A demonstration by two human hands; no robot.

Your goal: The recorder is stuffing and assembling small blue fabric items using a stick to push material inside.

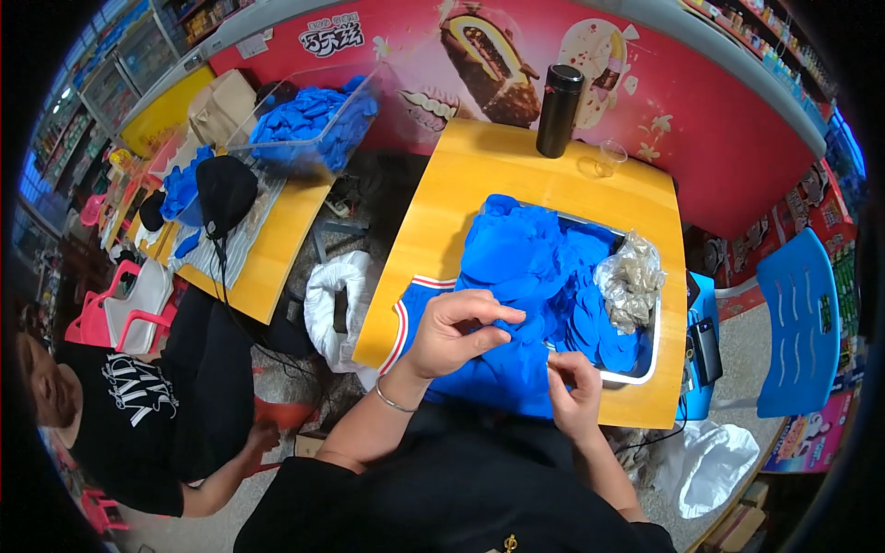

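Blue cloth pieces (pixel 516 244) heaped in a tray (pixel 655 343) near the tabletop's (pixel 433 198) right edge, left hand (pixel 454 334) and right hand (pixel 576 396) loosely curled, any pinch unclear

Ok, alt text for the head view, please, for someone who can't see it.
A person's left hand and right hand by thin blue pieces, many heaped in a tray on a yellow table. A black bottle stands beyond.
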